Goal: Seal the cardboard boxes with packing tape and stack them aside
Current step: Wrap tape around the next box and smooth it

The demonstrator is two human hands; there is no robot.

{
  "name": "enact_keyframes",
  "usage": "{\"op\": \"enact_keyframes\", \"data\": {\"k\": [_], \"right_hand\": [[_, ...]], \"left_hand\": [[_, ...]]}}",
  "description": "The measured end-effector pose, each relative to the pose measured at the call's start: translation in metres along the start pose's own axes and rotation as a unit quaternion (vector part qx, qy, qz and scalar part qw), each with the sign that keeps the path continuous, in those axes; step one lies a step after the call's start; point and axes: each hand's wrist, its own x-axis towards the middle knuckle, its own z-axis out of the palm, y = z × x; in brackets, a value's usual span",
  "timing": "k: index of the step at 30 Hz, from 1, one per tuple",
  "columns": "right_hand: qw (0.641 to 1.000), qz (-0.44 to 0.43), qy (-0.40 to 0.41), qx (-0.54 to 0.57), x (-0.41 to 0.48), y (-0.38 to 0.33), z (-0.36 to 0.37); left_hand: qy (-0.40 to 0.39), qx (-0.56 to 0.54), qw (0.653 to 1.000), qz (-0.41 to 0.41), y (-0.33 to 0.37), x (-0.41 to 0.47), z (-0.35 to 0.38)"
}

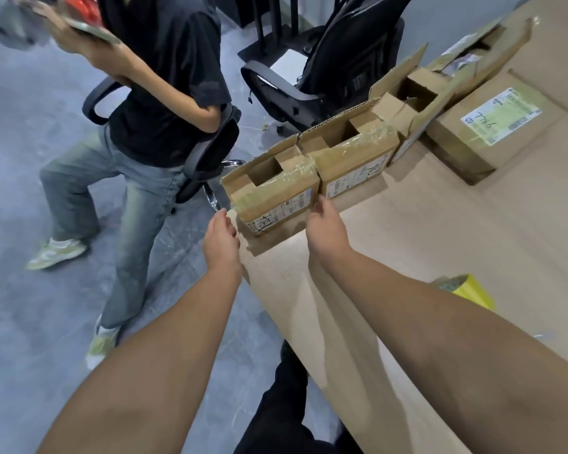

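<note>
Reaching toward the nearest box (273, 191), both hands are empty. The left hand (222, 237) hangs with loosely curled fingers just off the box's left corner, apparently not touching it. The right hand (325, 227) stretches its fingers to the box's right edge, at the seam with the second box (351, 155); I cannot tell whether they press on the cardboard.

The nearest box sits at the very corner of the table (440, 224), at centre frame, with its top open and crinkled old tape (276, 178) across it. The likely trouble is a lopsided lift or a nudge from the right hand alone, which could slide it off that corner to the floor. Because the two boxes touch, pulling one may drag the other. Loose flaps could spring up under new tape and leave a poor seal. A seated person (164, 77) at upper left is close enough to be bumped. A yellow object (469, 286) at lower right, possibly the tape, lies well apart from both hands.
</note>
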Motion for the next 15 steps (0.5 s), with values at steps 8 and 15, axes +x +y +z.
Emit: {"op": "enact_keyframes", "data": {"k": [8, 15], "right_hand": [[1.000, 0.007, 0.019, -0.002, 0.006, 0.006, 0.002], [0.995, 0.043, 0.079, 0.036, -0.007, 0.011, -0.006]], "left_hand": [[-0.008, -0.001, 1.000, 0.011, -0.005, 0.015, 0.006], [-0.028, 0.030, 0.999, 0.008, -0.008, -0.005, -0.001]]}}
